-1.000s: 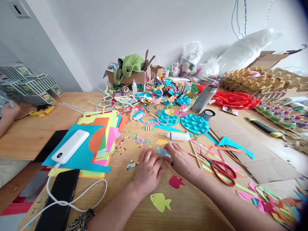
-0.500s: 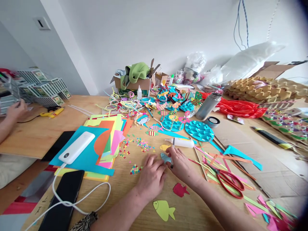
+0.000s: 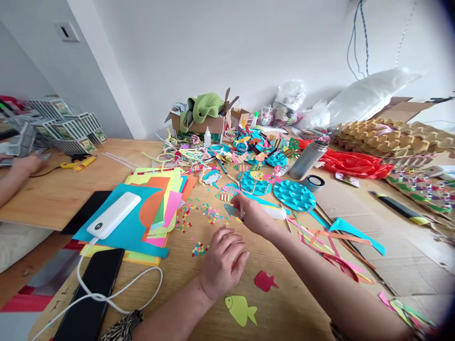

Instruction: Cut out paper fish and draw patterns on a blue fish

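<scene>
My right hand [image 3: 256,215] is closed around a slim dark pen [image 3: 242,210]. Its fingers reach over a grey-blue paper fish [image 3: 231,210], just below a striped paper fish [image 3: 225,197]; whether they pinch it too is hidden. My left hand [image 3: 224,260] hovers or rests over the wood, fingers loosely bent with the thumb apart, holding nothing. Nearer to me lie a red paper fish [image 3: 265,281] and a yellow-green paper fish [image 3: 241,309]. A white glue bottle [image 3: 275,212] lies partly behind my right hand, and tiny paper confetti [image 3: 200,249] is beside my left.
Coloured paper sheets [image 3: 156,189] carry a white power bank [image 3: 113,215], its cable [image 3: 159,289] looping over a black phone [image 3: 88,296]. Red scissors [image 3: 343,265] lie among paper strips at right. A steel flask [image 3: 308,160] stands behind. A co-worker's hand [image 3: 28,164] is far left.
My right hand has moved away from me with the pen, and the grey-blue fish has shifted up towards the striped fish. My left hand has come off the fish, slightly nearer me.
</scene>
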The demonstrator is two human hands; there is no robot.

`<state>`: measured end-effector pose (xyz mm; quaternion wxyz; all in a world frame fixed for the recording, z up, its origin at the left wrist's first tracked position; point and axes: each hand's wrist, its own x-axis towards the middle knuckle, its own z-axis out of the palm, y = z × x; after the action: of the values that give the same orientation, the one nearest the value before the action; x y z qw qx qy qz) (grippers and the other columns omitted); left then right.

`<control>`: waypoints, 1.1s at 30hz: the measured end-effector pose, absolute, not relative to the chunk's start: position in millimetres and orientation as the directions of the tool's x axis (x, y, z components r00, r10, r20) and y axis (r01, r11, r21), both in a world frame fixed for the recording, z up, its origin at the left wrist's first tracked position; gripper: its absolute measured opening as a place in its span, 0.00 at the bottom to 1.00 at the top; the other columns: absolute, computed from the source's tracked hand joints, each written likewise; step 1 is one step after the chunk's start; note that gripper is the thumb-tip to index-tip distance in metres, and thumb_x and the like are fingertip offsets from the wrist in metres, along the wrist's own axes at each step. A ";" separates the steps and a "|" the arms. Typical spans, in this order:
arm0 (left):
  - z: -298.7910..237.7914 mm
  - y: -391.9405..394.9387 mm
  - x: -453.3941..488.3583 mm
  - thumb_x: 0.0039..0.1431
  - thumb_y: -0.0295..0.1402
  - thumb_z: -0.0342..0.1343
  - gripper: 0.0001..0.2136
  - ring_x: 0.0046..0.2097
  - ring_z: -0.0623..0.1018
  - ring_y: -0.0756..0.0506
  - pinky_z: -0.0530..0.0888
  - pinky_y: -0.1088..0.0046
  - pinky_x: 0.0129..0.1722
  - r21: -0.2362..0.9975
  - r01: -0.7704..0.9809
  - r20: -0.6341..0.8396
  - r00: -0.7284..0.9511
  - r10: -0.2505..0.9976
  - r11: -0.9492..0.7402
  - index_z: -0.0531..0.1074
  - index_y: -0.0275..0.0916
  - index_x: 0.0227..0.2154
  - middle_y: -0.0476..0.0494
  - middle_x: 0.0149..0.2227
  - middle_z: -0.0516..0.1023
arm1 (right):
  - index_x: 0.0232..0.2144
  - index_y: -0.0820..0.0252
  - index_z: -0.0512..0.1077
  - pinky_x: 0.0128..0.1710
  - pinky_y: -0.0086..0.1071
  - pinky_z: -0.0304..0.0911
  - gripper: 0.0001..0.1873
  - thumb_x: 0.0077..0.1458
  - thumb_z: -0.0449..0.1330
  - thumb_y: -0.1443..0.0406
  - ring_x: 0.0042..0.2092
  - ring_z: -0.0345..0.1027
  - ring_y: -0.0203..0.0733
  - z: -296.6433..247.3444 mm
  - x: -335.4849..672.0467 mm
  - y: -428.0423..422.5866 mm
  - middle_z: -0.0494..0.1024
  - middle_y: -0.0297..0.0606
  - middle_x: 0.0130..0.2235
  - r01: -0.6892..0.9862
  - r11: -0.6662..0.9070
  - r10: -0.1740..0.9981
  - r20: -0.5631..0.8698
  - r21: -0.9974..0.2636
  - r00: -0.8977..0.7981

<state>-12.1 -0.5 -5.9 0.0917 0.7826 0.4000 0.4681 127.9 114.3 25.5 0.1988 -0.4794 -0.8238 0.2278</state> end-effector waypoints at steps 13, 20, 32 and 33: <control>-14.4 1.3 -14.3 0.63 0.28 0.51 0.07 0.48 0.72 0.41 0.73 0.54 0.51 0.552 0.530 0.628 0.244 0.739 -0.644 0.74 0.37 0.38 0.39 0.40 0.78 | 0.46 0.59 0.70 0.34 0.26 0.59 0.19 0.51 0.59 0.75 0.38 0.73 0.39 14.7 66.3 217.6 0.80 0.37 0.37 0.732 0.562 0.804 0.048 -0.384 -0.592; -17.5 2.5 -14.5 0.63 0.28 0.49 0.08 0.48 0.73 0.41 0.73 0.55 0.50 0.555 0.538 0.618 0.244 0.747 -0.635 0.74 0.38 0.39 0.39 0.40 0.78 | 0.49 0.62 0.69 0.43 0.28 0.61 0.18 0.56 0.55 0.76 0.49 0.69 0.41 18.9 79.2 222.8 0.79 0.43 0.45 0.759 0.559 0.821 0.100 -0.333 -0.561; -17.2 3.3 -14.2 0.63 0.28 0.50 0.08 0.47 0.73 0.40 0.73 0.56 0.50 0.550 0.540 0.619 0.248 0.745 -0.637 0.75 0.37 0.37 0.39 0.39 0.78 | 0.47 0.62 0.70 0.45 0.33 0.59 0.15 0.57 0.59 0.69 0.48 0.68 0.48 16.9 81.2 204.7 0.80 0.46 0.41 0.785 0.601 0.795 0.011 -0.149 -0.607; -17.5 3.3 -14.3 0.63 0.28 0.50 0.08 0.47 0.72 0.41 0.73 0.56 0.50 0.550 0.539 0.618 0.250 0.745 -0.637 0.75 0.37 0.37 0.40 0.39 0.78 | 0.47 0.63 0.70 0.45 0.33 0.59 0.15 0.57 0.58 0.69 0.48 0.68 0.49 15.9 80.6 204.8 0.80 0.47 0.41 0.785 0.605 0.793 0.008 -0.133 -0.609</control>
<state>-14.3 3.3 -17.5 0.1133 0.7823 0.4105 0.4546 80.6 204.8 15.9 0.0330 -0.4408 -0.8951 0.0582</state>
